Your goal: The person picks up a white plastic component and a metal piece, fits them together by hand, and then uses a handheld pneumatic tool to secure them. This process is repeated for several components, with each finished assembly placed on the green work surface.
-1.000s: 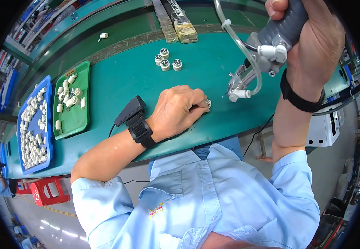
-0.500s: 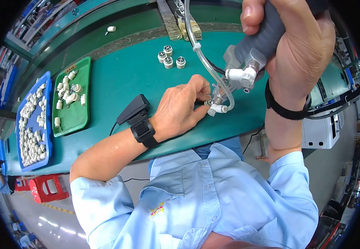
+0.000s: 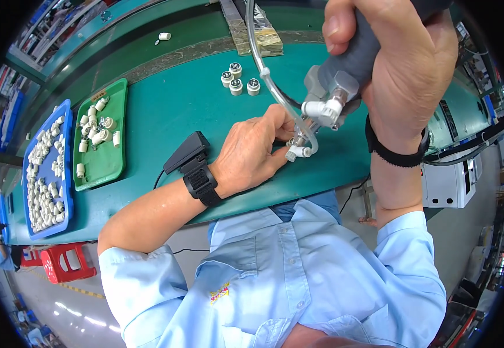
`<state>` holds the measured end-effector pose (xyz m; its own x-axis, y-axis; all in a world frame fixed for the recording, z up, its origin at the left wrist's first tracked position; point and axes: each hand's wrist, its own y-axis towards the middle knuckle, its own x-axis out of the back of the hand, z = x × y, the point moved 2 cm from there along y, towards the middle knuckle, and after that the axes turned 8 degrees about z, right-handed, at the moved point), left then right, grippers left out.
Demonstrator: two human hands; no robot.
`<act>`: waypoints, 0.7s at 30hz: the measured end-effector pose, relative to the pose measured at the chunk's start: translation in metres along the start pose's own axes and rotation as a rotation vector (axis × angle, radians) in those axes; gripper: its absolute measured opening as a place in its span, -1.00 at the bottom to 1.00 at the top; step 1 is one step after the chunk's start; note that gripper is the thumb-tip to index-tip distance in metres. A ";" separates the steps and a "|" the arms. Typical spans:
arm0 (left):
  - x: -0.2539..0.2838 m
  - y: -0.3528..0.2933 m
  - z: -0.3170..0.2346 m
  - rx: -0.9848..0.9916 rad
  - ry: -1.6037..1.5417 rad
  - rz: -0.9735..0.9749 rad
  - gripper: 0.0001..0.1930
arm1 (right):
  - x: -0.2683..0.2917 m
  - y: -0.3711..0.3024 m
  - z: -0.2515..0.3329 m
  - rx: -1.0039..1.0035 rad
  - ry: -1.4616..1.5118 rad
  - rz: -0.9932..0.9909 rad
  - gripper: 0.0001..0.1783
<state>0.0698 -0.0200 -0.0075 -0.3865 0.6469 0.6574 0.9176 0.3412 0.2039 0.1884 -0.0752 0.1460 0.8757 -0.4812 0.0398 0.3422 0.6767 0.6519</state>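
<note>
My right hand (image 3: 405,69) wraps round the thick grey body of a hand-held power tool (image 3: 350,64), held tilted above the table. The tool's narrow metal nose carries white fittings (image 3: 324,110) and a clear tube (image 3: 256,49), and points down toward my left hand (image 3: 252,152). The left hand rests low over the green table, thumb and fingers closed together right at the tool's tip. Whatever lies between them is mostly hidden. Several white cylindrical parts with dark tops (image 3: 235,87) stand upright beyond my left hand.
At the left a green tray (image 3: 98,174) and a blue tray (image 3: 66,174) hold many small white parts. A black device (image 3: 187,152) with a cable lies beside my left wrist. Taped bars (image 3: 266,43) sit at the far edge. A loose white part (image 3: 164,36) lies beyond the table.
My right hand and the tool have shifted a little left, bringing the nose and white fittings closer over my left fingers. The left hand has stayed nearly still.
</note>
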 end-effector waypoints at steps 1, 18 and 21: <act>-0.001 -0.001 0.001 -0.029 0.004 -0.029 -0.61 | 0.000 0.000 -0.002 0.005 0.007 0.011 -0.79; -0.003 -0.001 -0.001 -0.060 -0.034 -0.072 -0.78 | 0.022 0.012 0.005 0.037 0.042 -0.033 -0.75; 0.003 0.000 0.000 -0.110 0.065 -0.057 -0.77 | 0.047 0.024 0.021 0.182 -0.132 -0.118 -0.67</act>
<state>0.0686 -0.0177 -0.0058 -0.4348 0.5820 0.6872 0.9003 0.2972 0.3179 0.2308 -0.0930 0.1794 0.7773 -0.6275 0.0459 0.3622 0.5059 0.7829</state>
